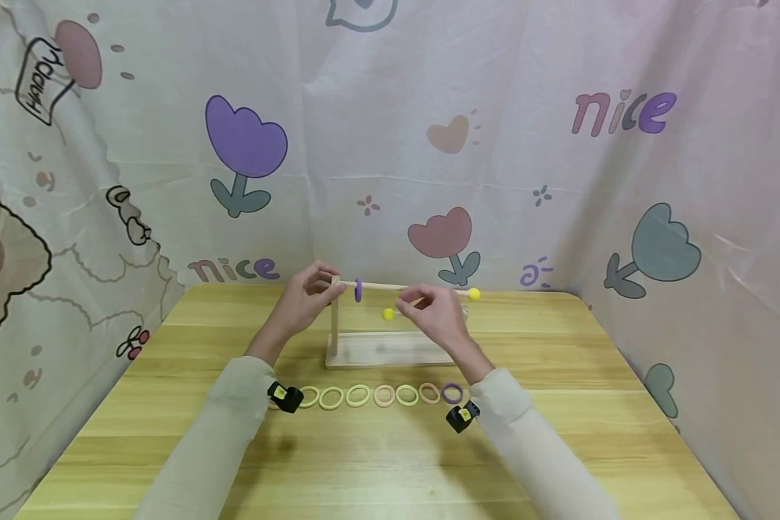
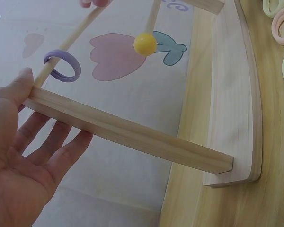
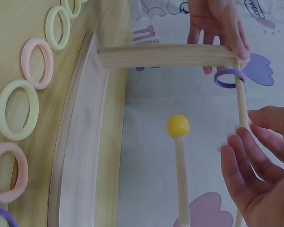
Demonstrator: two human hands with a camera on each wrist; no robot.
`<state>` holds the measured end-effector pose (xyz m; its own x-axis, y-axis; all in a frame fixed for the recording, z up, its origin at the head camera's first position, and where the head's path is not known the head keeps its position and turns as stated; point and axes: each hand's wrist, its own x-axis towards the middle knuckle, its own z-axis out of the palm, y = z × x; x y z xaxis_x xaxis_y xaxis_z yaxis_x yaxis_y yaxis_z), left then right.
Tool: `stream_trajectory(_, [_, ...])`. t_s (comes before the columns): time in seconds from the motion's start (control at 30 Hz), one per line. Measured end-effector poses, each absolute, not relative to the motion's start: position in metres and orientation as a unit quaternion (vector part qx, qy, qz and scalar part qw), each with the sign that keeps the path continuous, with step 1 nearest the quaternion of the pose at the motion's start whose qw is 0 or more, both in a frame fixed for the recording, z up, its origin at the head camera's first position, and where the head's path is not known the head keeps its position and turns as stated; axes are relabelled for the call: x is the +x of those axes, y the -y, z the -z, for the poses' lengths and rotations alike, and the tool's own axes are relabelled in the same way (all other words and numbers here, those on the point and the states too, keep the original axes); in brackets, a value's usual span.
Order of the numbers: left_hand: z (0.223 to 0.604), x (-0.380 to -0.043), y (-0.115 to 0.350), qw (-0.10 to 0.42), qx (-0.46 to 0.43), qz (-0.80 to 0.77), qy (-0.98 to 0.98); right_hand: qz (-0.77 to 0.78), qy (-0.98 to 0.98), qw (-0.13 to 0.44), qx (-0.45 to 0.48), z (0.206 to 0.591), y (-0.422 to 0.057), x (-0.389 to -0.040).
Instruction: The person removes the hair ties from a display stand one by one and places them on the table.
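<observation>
My left hand [image 1: 308,296] grips the top of an upright wooden post [image 2: 132,127], thumb at the rod's end and fingers behind the post. From there a thin wooden rod [image 1: 380,286] runs rightward to a yellow ball [image 1: 474,294]. A purple ring [image 2: 75,66] hangs on this rod near the post. Farther along, my right hand [image 3: 267,165] pinches the rod between thumb and fingertips. Below it, a second rod [image 3: 181,179] ends in another yellow ball [image 3: 178,126]. The stand's flat wooden base [image 1: 383,350] lies on the table.
Several loose rings lie in a row in front of the base, among them a pink ring [image 3: 25,61], a pale green ring [image 3: 1,111] and a purple ring [image 1: 451,384]. A printed curtain [image 1: 364,144] hangs behind the wooden table [image 1: 364,462].
</observation>
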<state>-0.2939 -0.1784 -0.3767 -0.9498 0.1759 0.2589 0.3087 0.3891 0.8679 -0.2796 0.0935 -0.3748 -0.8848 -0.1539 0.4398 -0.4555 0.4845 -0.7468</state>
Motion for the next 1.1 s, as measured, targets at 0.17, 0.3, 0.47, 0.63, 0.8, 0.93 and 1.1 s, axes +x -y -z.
stream_trajectory(0.17, [0.377,-0.294,0.179,0.061,-0.148,0.537,0.828,-0.496,0.825,0.195,0.185,0.377,-0.084,-0.281])
stream_trajectory(0.3, [0.378,-0.294,0.179,0.061,-0.149,0.539,0.827,-0.517,0.807,0.213,0.191,0.379,-0.075,-0.283])
stream_trajectory(0.47, [0.378,-0.294,0.18,0.061,-0.149,0.539,0.827,-0.518,0.801,0.222,0.201,0.383,-0.065,-0.283])
stream_trajectory(0.63, [0.379,-0.295,0.18,0.061,-0.152,0.541,0.825,-0.512,0.799,0.245,0.2,0.386,-0.057,-0.283])
stream_trajectory(0.8, [0.379,-0.296,0.18,0.062,-0.155,0.541,0.824,-0.503,0.794,0.268,0.21,0.389,-0.049,-0.284])
stream_trajectory(0.93, [0.379,-0.297,0.18,0.061,-0.155,0.54,0.825,-0.498,0.791,0.276,0.224,0.392,-0.043,-0.285])
stream_trajectory(1.1, [0.379,-0.297,0.18,0.063,-0.159,0.539,0.825,-0.498,0.787,0.283,0.229,0.394,-0.038,-0.285])
